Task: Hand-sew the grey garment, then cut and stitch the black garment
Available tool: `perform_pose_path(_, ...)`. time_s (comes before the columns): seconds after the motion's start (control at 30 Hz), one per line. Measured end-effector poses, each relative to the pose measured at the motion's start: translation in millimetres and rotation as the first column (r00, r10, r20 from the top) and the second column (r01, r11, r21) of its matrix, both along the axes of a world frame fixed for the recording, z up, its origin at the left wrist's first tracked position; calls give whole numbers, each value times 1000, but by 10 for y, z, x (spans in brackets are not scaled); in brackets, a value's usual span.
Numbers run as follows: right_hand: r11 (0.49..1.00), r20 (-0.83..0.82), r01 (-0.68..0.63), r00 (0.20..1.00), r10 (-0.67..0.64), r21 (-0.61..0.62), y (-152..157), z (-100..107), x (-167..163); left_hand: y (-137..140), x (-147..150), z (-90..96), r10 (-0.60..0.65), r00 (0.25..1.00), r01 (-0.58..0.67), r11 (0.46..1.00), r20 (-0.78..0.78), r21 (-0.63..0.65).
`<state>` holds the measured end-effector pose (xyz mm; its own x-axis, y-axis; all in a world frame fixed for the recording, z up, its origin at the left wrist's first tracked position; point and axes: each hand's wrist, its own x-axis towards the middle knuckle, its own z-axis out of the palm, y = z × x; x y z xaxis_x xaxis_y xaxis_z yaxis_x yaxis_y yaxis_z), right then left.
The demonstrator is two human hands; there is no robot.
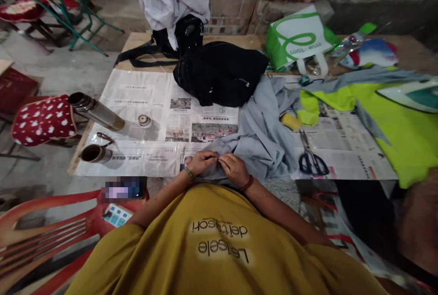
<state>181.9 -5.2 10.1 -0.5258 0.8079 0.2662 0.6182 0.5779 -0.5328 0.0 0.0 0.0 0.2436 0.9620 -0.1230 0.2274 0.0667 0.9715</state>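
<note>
Along the table's front edge, my left hand (203,162) and my right hand (235,170) meet fingertip to fingertip over a crumpled grey cloth (258,142). Both are closed in a pinch. Whatever sits between the fingertips is too small to make out. The cloth spreads under and behind the hands, bunched in folds towards the back of the table. To the right of it lie scissors (310,155) with dark blue handles, blades pointing away from me. A small yellow piece (290,121) rests beside the cloth's right side.
Newspaper (153,98) covers the tabletop. At left are a flask (97,111), its cap (144,120) and a mug (96,153). Behind lie a black bag (221,73) and green-white bag (297,39). An iron (412,93) rests on yellow-grey fabric (393,126), near another person's arm (419,222).
</note>
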Motion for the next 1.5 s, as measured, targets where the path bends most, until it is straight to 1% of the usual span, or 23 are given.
perform_pose_path(0.1, 999, -30, 34, 999, -33, 26, -13, -3, -21, -2, 9, 7, -9, 1000, 10, 1000, -21, 28)
perform_pose_path(0.27, 998, -102, 11, 995, -4, 59, -6, 0, -82, -9, 46, 18, 21, 996, -15, 998, -85, 63)
perform_pose_path(0.4, 999, -175, 25, 984, -17, 44, 19, 49, -93, -8, 77, 15, 60, 988, -46, 994, -143, 95)
perform_pose_path(0.5, 999, -208, 38, 978, -31, 26, 20, 78, -94, -9, 90, 14, 63, 985, -44, 992, -161, 121)
perform_pose_path(0.6, 999, -220, 24, 975, -15, 40, 10, 76, -100, -11, 97, 0, 61, 981, -34, 988, -182, 148)
perform_pose_path(0.83, 996, -276, -9, 961, 34, 90, 62, 63, -142, -12, 78, -53, 47, 987, -11, 973, -151, 230)
perform_pose_path(0.93, 998, -287, -1, 958, 20, 67, 84, 61, -163, -9, 64, -66, 44, 990, -10, 971, -137, 241)
perform_pose_path(1.1, 998, -228, -43, 972, 52, 43, 84, 4, -149, -7, 47, -78, 42, 989, -6, 969, -140, 246)
perform_pose_path(1.23, 998, -227, -25, 973, 37, 57, 84, -26, -126, -7, 49, -77, 46, 990, -11, 967, -130, 253)
perform_pose_path(1.3, 997, -248, -27, 968, 44, 74, 84, 5, -132, -7, 58, -87, 47, 990, -11, 967, -135, 254)
perform_pose_path(1.4, 996, -322, -38, 945, 64, 87, 86, 134, -185, -8, 74, -124, 42, 986, -1, 968, -158, 253)
perform_pose_path(1.47, 998, -393, -52, 917, 61, 33, 91, 253, -252, -8, 76, -154, 43, 984, 1, 968, -170, 249)
perform_pose_path(1.5, 998, -436, -62, 899, 41, -33, 98, 313, -293, -9, 74, -165, 45, 984, -1, 969, -173, 247)
